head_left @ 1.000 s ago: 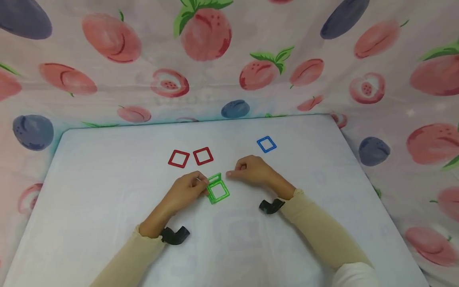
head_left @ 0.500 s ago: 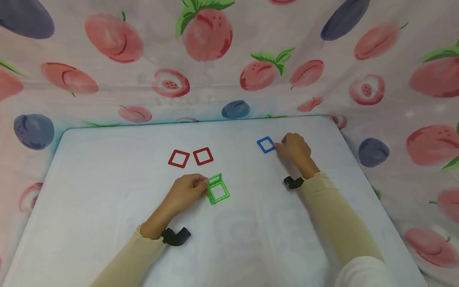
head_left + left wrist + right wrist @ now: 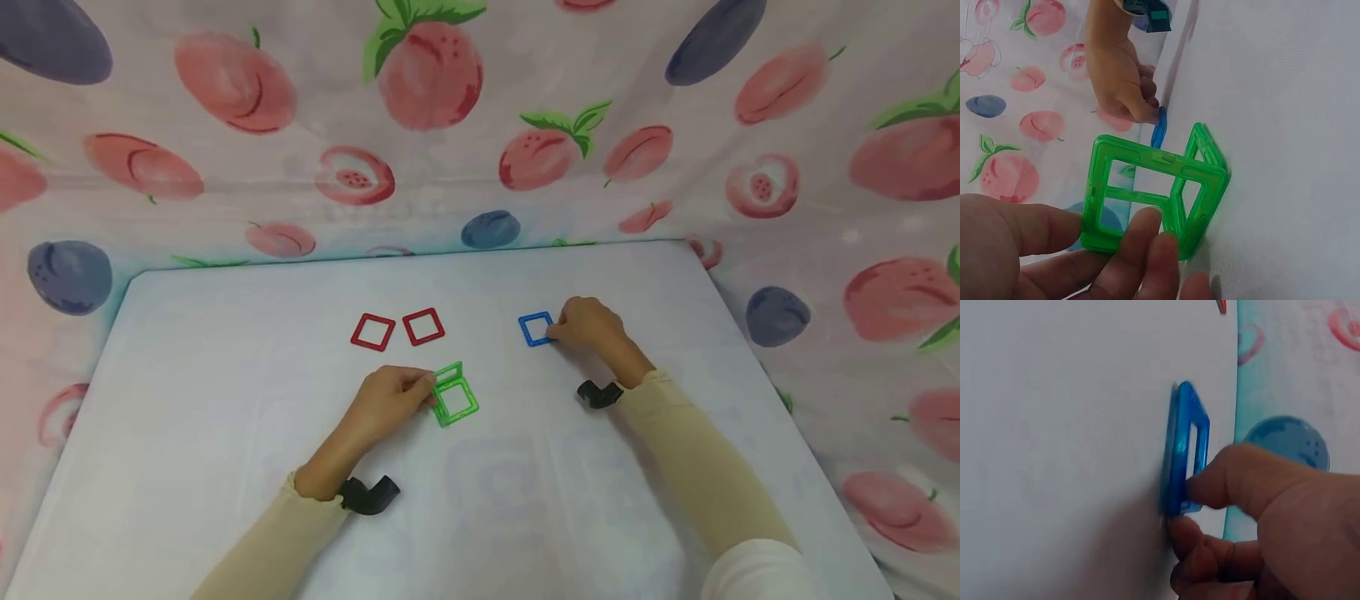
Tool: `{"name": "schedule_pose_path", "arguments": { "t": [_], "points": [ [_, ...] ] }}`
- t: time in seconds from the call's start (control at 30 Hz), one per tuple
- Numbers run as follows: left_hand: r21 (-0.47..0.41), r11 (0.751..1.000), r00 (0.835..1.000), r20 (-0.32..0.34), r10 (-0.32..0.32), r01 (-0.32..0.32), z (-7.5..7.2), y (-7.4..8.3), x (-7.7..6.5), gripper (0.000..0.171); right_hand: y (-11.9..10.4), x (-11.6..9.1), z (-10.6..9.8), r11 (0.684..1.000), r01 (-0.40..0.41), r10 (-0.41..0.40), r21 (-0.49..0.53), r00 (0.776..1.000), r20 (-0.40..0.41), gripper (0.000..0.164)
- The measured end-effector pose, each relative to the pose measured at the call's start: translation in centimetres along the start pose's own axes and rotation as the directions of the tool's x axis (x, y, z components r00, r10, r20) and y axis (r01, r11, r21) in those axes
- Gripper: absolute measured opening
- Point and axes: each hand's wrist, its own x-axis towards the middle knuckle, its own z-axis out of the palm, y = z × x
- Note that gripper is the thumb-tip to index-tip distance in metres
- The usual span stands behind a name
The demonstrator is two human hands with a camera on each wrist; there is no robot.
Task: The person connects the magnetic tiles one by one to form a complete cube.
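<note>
My left hand (image 3: 392, 398) pinches a green magnetic tile frame (image 3: 1154, 157) between thumb and fingers, near the middle of the white table. It is one of several green square frames joined at their edges, some upright, seen closely in the left wrist view. To the right and farther back, my right hand (image 3: 592, 325) holds a blue square magnetic tile (image 3: 531, 330) by its right edge. The thumb (image 3: 1213, 484) lies on top of the tile and a finger is at its underside in the right wrist view. The blue tile is close over the tabletop.
Two red square magnetic tiles, the left one (image 3: 363, 340) and the right one (image 3: 429, 339), lie flat side by side behind the green frames. A fruit-print cloth (image 3: 435, 183) hangs along the back and sides of the white table (image 3: 187, 375).
My right hand has gone from beside the green frames to the blue tile, gripped it and drawn it toward the front left, turning it slightly. The left hand has stayed nearly still.
</note>
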Motion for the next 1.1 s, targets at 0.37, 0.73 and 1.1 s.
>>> {"name": "schedule_pose_path", "arguments": {
  "t": [0.37,0.73,1.1],
  "points": [
    [-0.062,0.998,1.000,0.008,-0.030,0.030,0.1,0.0,-0.2,0.032,-2.0,-2.1,1.8,0.898,0.224,-0.281,0.380,0.954,0.100,0.032],
    [-0.047,0.999,1.000,0.005,-0.024,0.025,-0.1,0.2,-0.4,0.033,-3.8,-3.4,1.8,0.862,0.424,-0.428,0.278,0.902,-0.048,0.029],
    [-0.050,0.999,1.000,0.022,-0.006,0.007,0.0,0.3,-0.3,0.034,-4.8,-4.2,2.2,0.824,0.340,-0.428,0.453,0.898,0.105,0.021]
  ]
}}
